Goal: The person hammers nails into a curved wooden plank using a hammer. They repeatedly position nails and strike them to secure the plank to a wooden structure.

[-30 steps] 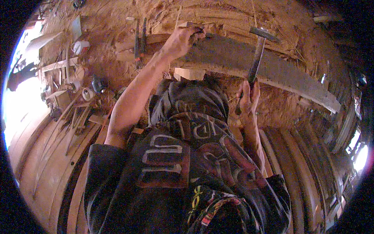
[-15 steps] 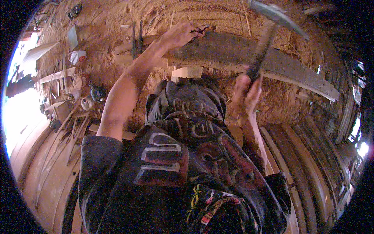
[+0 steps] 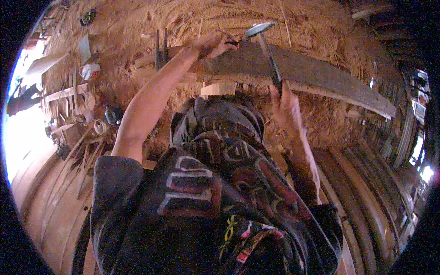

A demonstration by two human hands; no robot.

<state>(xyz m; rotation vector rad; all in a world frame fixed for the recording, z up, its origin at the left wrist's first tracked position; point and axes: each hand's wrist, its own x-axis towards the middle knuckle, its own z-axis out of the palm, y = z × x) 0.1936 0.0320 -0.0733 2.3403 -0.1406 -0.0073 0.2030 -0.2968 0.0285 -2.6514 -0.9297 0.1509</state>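
My right hand (image 3: 286, 104) is closed around the dark grip of a hammer (image 3: 269, 57), raised above a long wooden plank (image 3: 311, 73). Its long metal head lies close to the far end of a small dark-handled tool (image 3: 234, 43); whether the two touch I cannot tell. Pinched in my left hand (image 3: 213, 45), at the plank's far left part, is that small tool. Its kind is too small and partly hidden to make out. A short pale wood block (image 3: 218, 89) sits below the plank, right in front of my lap.
Two dark bars (image 3: 161, 48) stand left of the plank. Farther left are a white container (image 3: 89, 71), a roll of tape (image 3: 100, 126) and thin wood strips (image 3: 87, 156). Long boards (image 3: 353, 183) lie at the lower right, over a dirt floor (image 3: 321, 20).
The hammer has swung left and down, from high on the right to beside the small tool in my left hand. My left hand has shifted slightly left.
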